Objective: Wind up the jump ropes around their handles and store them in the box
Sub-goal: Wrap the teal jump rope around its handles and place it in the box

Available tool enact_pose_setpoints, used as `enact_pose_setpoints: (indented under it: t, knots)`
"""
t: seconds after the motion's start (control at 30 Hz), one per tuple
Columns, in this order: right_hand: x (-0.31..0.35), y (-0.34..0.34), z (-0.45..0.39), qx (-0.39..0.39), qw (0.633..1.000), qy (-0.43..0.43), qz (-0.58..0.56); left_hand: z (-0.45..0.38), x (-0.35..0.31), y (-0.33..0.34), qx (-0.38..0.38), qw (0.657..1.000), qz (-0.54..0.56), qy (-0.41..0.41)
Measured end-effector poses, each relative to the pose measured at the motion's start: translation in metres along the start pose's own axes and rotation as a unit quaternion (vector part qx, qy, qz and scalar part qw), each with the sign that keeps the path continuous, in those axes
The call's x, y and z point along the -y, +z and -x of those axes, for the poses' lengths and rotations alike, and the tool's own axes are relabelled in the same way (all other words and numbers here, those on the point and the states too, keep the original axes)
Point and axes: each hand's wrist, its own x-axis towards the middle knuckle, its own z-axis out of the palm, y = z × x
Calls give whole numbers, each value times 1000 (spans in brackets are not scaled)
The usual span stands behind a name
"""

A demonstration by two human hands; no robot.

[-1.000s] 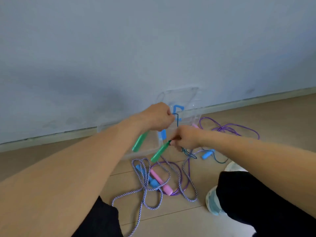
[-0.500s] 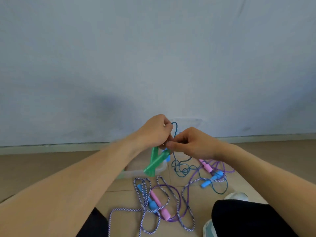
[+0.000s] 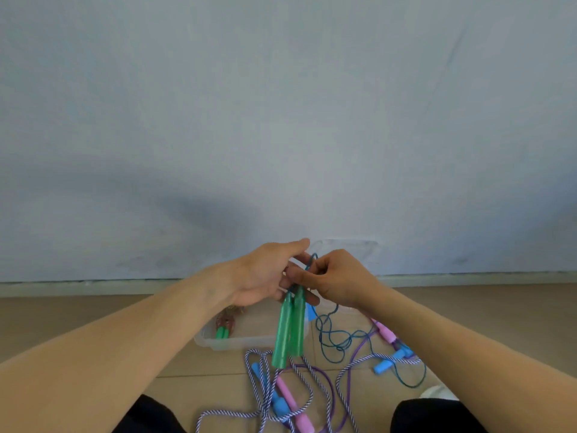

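Observation:
Two green handles [image 3: 288, 329] hang side by side between my hands, above the clear box [image 3: 215, 342]. Their teal rope [image 3: 331, 337] loops up at my fingertips, then trails down onto the floor in loose coils. My right hand [image 3: 338, 281] pinches the rope just above the handle tops. My left hand [image 3: 265, 273] is beside the tops, thumb stretched up and fingers fairly straight behind them, touching. A wound rope with green handles [image 3: 223, 329] lies inside the box.
A striped purple-white rope with blue handles [image 3: 263, 373] and a purple rope with pink handles [image 3: 292, 400] lie tangled on the floor in front of me. Another blue handle [image 3: 385, 365] lies to the right. The wall [image 3: 281, 135] rises just behind the box. My knees [image 3: 437, 415] are at the bottom.
The two green handles came together from crossed to parallel and now hang straight down. My left hand has loosened from a fist to a flatter shape. The view tilted up.

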Motion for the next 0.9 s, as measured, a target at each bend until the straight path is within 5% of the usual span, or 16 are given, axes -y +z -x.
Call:
enact_pose_setpoints:
  t: [0.23, 0.47, 0.7, 0.9]
  knots:
    - [6, 1, -12, 31, 991, -1, -132, 0, 0, -14, 20, 999, 3, 41]
    - [10, -23, -10, 15, 928, 58, -367, 8, 5, -36, 116, 992, -38, 25]
    - [4, -27, -5, 6, 897, 91, -433, 5, 3, -34, 134, 991, -14, 13]
    - [3, -31, -2, -6, 926, 54, -374, -1, -3, -30, 174, 983, -53, -26]
